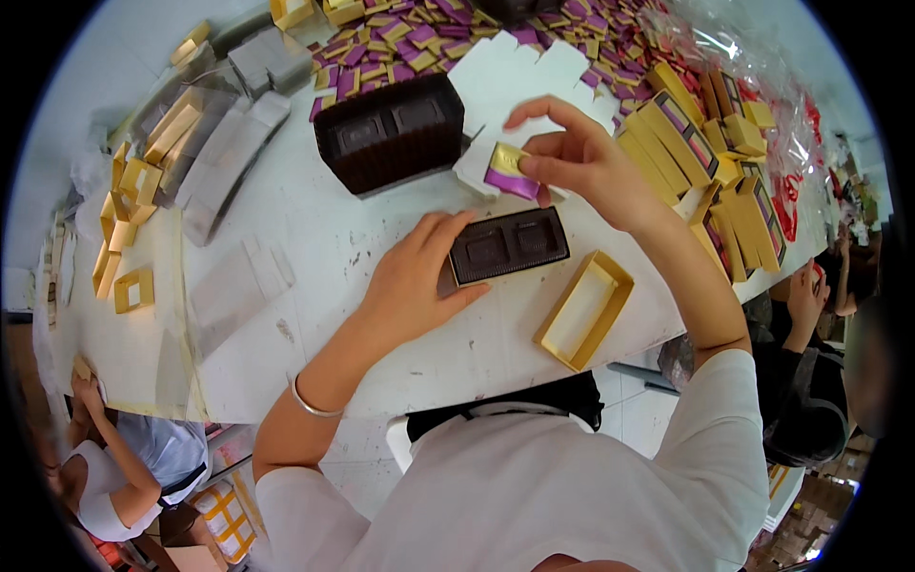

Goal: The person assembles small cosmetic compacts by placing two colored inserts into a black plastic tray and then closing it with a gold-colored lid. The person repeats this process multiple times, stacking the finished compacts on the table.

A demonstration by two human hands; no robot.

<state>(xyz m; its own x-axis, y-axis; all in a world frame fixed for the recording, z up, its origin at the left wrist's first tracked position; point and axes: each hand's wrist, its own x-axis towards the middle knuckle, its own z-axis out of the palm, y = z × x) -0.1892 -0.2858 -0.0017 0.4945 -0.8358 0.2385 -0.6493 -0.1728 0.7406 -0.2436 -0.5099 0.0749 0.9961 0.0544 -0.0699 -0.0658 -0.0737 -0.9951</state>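
Our 2 hands are apart: the left hand (pixel 410 272) is clamped on the left end of a brown 2-well tray (pixel 512 245) on the desk (pixel 429 372), and the right hand (pixel 581 162) pinches a gold-and-purple piece (pixel 513 172) on its far side. A loose pinch could drop the piece; a hard push could knock the tray into the gold frame (pixel 608 310), near right.

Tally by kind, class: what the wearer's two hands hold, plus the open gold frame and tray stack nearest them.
Dark tray, left hand: 1
Purple-and-gold wrapped piece, right hand: 1
Open gold frame: 1
Stack of dark trays: 1
Total: 4
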